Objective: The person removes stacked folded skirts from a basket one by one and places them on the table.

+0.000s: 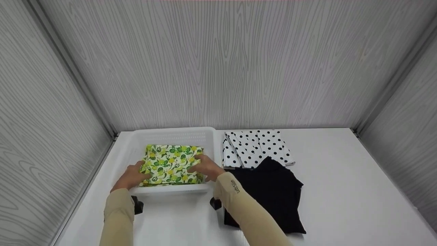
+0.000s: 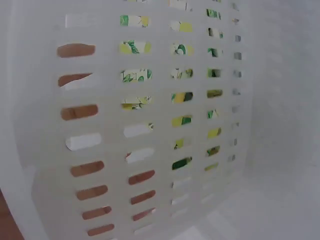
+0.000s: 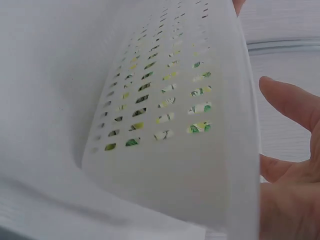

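Observation:
A folded cloth [image 1: 171, 164] printed with green leaves and yellow lemons lies inside a white plastic basket [image 1: 170, 189]. At its left edge, my left hand [image 1: 130, 176] touches the fabric with thumb and fingers apart. My right hand [image 1: 207, 167] reaches over the basket's right side, its spread fingers at the cloth's right edge. The left wrist view looks at the slotted basket wall [image 2: 107, 117], with bits of print and skin visible through the slots. Beyond the basket rim [image 3: 245, 125] in the right wrist view, thumb and finger stand apart; the fingertips on the cloth are hidden.
Right of the basket lies a folded white cloth with black dots [image 1: 261, 145]. A black garment [image 1: 276, 194] overlaps its front edge, partly under my right forearm. All rest on a white table [image 1: 344, 191] enclosed by grey wood-grain panels [image 1: 232, 68].

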{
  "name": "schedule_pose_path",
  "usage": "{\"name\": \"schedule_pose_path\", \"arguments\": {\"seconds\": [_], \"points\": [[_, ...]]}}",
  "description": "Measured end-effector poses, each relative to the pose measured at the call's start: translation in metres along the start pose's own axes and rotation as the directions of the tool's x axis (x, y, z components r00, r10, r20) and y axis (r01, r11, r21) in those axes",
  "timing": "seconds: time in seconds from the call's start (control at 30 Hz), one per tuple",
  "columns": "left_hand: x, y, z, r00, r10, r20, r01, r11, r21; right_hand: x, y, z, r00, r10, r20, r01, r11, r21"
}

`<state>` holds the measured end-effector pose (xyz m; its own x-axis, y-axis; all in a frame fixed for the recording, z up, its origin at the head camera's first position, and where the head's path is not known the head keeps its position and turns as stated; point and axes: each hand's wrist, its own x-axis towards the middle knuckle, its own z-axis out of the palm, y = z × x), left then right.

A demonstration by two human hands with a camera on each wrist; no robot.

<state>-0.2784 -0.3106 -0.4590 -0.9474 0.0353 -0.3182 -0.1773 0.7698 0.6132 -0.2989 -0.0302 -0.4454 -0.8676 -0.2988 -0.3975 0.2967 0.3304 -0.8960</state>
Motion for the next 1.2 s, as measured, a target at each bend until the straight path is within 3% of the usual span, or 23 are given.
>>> {"name": "schedule_pose_path", "arguments": {"seconds": [0.27, 0.77, 0.9, 1.03, 1.2], "points": [[0.009, -0.004, 0.003, 0.998, -0.045, 0.043, 0.05, 0.992, -0.112, 0.014, 0.01, 0.016, 0.998, 0.022, -0.063, -0.019, 0.999, 0.042], [0.018, -0.007, 0.005, 0.994, -0.065, 0.092, 0.09, 0.953, -0.291, 0.026, 0.019, 0.018, 0.998, 0.038, -0.043, -0.035, 0.998, 0.058], [0.019, -0.007, 0.006, 0.99, -0.087, 0.11, 0.116, 0.952, -0.285, 0.029, 0.021, 0.019, 0.998, 0.04, -0.049, -0.038, 0.999, 0.034], [0.018, -0.006, 0.003, 0.991, -0.074, 0.113, 0.103, 0.954, -0.28, 0.033, 0.02, 0.019, 0.998, 0.009, -0.057, -0.01, 1.0, -0.01], [0.019, -0.005, 0.001, 0.989, -0.103, 0.108, 0.132, 0.944, -0.303, 0.035, 0.018, 0.019, 0.998, 0.0, -0.059, 0.001, 1.0, 0.015]]}}
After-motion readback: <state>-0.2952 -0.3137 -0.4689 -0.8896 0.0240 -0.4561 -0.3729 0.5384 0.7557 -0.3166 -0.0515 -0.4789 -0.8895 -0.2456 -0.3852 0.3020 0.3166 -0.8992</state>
